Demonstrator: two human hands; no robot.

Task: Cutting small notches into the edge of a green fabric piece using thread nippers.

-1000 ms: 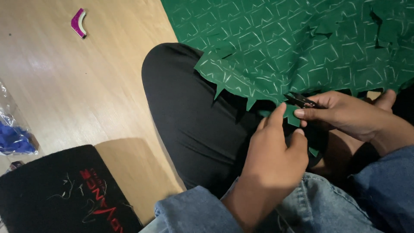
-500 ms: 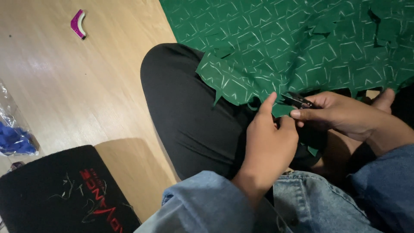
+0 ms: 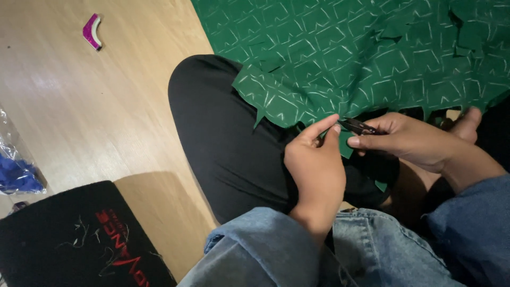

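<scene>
the green fabric (image 3: 350, 58) with pale chalk-like marks fills the upper right of the frame, and its jagged lower edge hangs over a black-clad knee (image 3: 223, 138) at the centre. the left hand (image 3: 314, 169) sits just below centre, fingers curled together, with the forefinger and thumb pinching the cloth's cut edge. the right hand (image 3: 409, 139), right of centre, is closed around a small dark pair of snips (image 3: 357, 126). the tool's long axis runs nearly level across the frame, tilted slightly down toward the right, and its tip points left toward the left hand's fingertips, nearly touching them. whether the blades are parted or closed is too small to tell. denim sleeves (image 3: 297, 255) cover both forearms along the bottom edge.

on the wooden floor (image 3: 106, 106), a small pink curved scrap (image 3: 91, 31) lies at upper left, a clear bag with blue contents (image 3: 16, 172) sits at the left edge, and a black mat (image 3: 69, 239) with loose threads occupies the lower left corner.
</scene>
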